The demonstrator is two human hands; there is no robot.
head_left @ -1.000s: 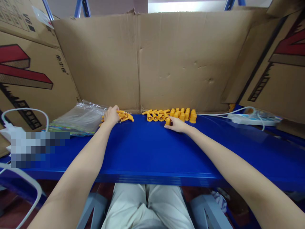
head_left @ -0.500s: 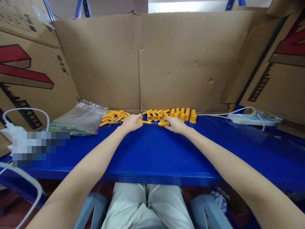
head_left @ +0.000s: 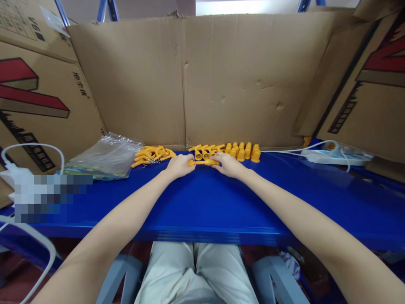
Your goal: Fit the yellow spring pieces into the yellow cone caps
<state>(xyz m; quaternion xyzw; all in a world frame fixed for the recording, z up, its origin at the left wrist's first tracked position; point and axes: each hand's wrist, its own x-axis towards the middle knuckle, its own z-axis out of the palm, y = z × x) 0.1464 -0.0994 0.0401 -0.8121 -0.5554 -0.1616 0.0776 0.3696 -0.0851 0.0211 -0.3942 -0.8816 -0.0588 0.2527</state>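
The head view shows the left hand (head_left: 181,166) and right hand (head_left: 230,166) each closed on one end of a yellow part (head_left: 209,162), held between them over the far half of the blue table (head_left: 202,198), left of the yellow cups (head_left: 255,157). The step in hand seems to be fitting pieces end to end, though whether they join is unclear; the next move likely calls for straight alignment.

Illumination is even, with an overexposed strip (head_left: 249,6) at the upper edge and shadow beneath the worktop (head_left: 205,202). A pixelated patch (head_left: 44,196) masks an area at left; the yellow parts (head_left: 207,162) appear slightly soft.
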